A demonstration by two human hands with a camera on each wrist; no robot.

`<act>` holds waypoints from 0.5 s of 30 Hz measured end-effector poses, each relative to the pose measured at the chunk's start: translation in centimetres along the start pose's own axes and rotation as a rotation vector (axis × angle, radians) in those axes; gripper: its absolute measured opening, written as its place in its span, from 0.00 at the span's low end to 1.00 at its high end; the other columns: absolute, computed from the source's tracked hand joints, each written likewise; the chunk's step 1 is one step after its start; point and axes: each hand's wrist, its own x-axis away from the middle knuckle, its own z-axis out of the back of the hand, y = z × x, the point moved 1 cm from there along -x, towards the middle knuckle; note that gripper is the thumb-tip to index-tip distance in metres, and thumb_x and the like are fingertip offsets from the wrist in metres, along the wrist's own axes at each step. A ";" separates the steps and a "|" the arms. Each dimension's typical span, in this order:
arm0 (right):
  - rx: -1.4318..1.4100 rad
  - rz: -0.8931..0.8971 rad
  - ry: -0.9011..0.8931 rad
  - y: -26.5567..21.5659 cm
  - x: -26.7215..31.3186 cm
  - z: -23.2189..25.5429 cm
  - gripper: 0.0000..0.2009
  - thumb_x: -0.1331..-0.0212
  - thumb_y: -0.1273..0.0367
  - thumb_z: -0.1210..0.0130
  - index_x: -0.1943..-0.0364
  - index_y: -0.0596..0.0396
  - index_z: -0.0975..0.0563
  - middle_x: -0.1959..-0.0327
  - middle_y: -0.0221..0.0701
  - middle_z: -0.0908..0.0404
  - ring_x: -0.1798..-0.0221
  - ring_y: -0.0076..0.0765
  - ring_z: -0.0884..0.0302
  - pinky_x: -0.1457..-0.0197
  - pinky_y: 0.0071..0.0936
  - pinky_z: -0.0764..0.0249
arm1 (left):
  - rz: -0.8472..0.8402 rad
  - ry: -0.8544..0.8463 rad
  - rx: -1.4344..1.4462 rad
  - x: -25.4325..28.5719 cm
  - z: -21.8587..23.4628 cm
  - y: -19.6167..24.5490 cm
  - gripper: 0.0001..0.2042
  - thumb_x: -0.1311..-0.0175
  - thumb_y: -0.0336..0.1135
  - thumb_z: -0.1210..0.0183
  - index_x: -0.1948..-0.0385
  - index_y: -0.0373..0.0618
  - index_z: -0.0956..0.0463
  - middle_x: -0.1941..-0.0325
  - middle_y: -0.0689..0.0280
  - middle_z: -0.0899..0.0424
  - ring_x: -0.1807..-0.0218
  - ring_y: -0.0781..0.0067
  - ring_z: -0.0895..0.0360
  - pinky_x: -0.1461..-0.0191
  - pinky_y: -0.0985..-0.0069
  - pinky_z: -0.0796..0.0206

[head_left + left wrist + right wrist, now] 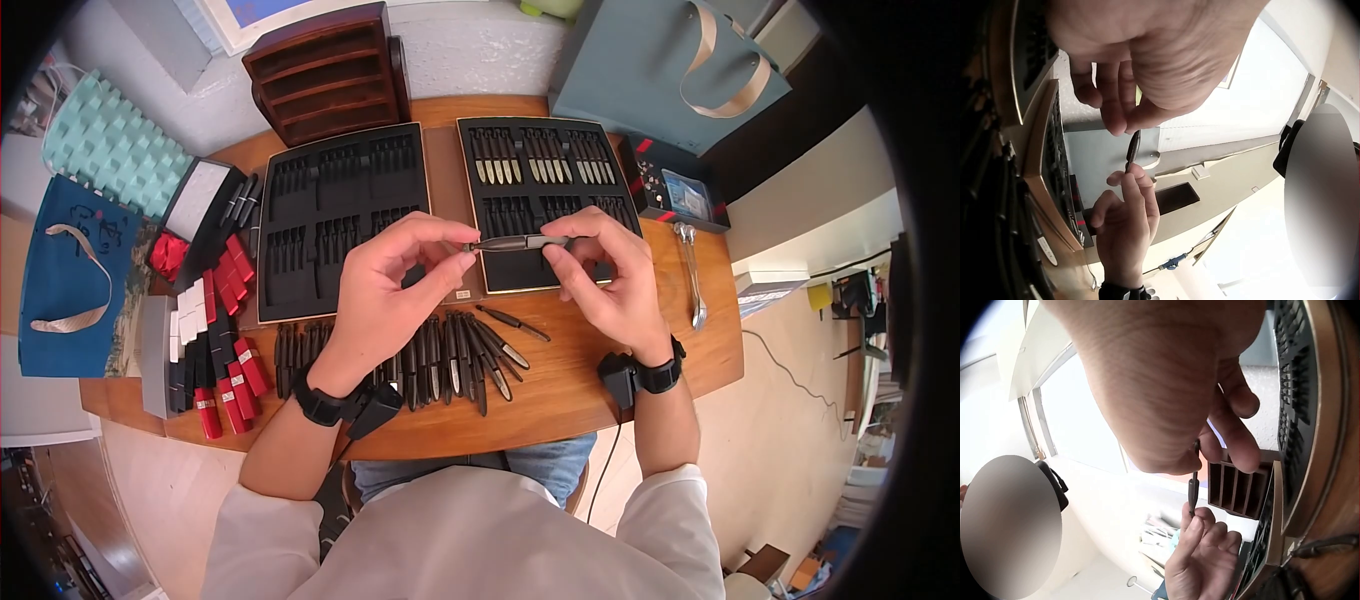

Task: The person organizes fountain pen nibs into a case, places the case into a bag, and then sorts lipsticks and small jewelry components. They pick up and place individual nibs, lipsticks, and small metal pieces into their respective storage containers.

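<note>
At the worktop's (560, 400) left end stands a blue paper bag (65, 300), then small red boxes (235, 270). Next lies a black tray (290, 207) with slots, and in front of it a row of slim dark tools (435, 360). Above these, the person's left hand (395, 290) pinches one tip of a dark pen-like tool (508, 243), held level in the air; the right hand (612, 268) pinches its other end. Behind the right hand, a second tray (520, 272) holds similar tools; silver spoons (692, 280) lie farther right.
</note>
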 end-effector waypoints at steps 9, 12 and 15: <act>-0.079 -0.067 -0.021 -0.4 0.1 -0.1 0.12 0.29 0.80 0.34 0.44 0.60 0.14 0.60 0.31 0.11 0.74 0.16 0.17 0.70 0.17 0.30 | 0.092 0.028 0.055 0.1 0.1 0.2 0.10 0.18 0.29 0.34 0.43 0.37 0.11 0.53 0.66 0.09 0.62 0.83 0.18 0.54 0.80 0.24; -0.176 -0.124 -0.020 -0.6 0.2 -0.1 0.14 0.29 0.81 0.36 0.42 0.60 0.14 0.62 0.33 0.09 0.73 0.18 0.13 0.69 0.17 0.27 | 0.128 0.041 0.075 0.0 0.3 0.4 0.11 0.16 0.33 0.36 0.44 0.36 0.11 0.55 0.64 0.08 0.63 0.82 0.18 0.56 0.80 0.23; -0.170 -0.028 -0.004 -0.3 0.2 0.0 0.15 0.29 0.81 0.36 0.41 0.61 0.14 0.62 0.34 0.08 0.74 0.20 0.13 0.69 0.18 0.27 | 0.183 0.058 0.084 0.0 0.5 0.5 0.12 0.15 0.35 0.36 0.43 0.36 0.11 0.57 0.65 0.08 0.63 0.82 0.18 0.56 0.81 0.24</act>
